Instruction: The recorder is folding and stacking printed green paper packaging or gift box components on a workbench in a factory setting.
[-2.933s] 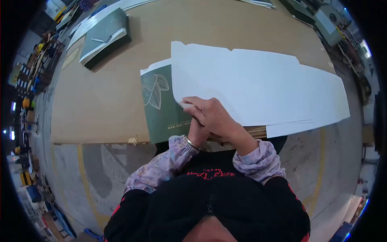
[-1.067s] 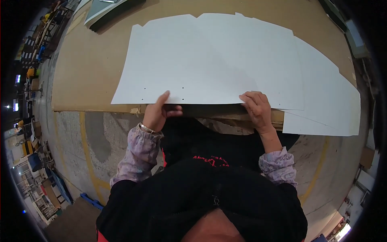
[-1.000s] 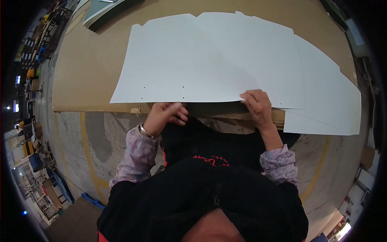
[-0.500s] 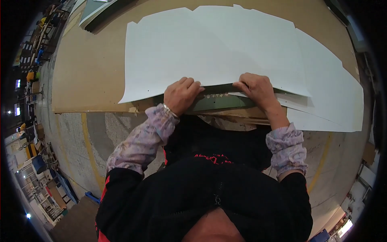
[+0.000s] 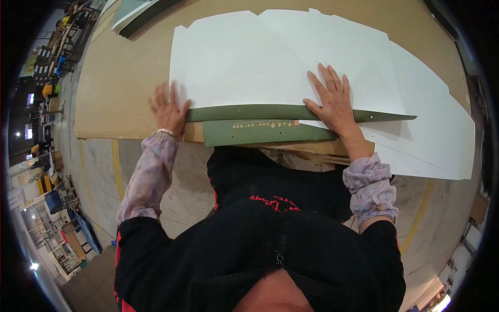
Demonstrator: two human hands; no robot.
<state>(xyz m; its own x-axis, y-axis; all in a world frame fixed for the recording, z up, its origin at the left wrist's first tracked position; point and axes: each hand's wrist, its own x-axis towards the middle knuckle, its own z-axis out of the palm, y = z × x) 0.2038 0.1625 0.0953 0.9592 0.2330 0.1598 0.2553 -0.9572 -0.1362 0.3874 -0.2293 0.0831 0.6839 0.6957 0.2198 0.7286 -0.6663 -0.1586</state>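
The right hand lies flat, fingers spread and straight, palm pressing down on the large white card sheet; it grasps nothing, only bears down, with the heel of the palm just over the folded green edge that runs as a long narrow strip across the sheet's near side. The left hand is also open, fingers loosely splayed and a little blurred, resting at the left end of that same green strip where the white sheet's corner meets the table; it closes on nothing either. So the sheet lies under both palms and stretches away from the person, spanning the space between the hands and well beyond them. The sheet is a die-cut flat, white on the upper face and dull green on the turned-over flap, with notched, stepped outer edges and a small hole near the strip's right tip. Below the strip a second green panel with a line of pale print shows at the brown table edge. More white sheets fan out to the right beneath it.
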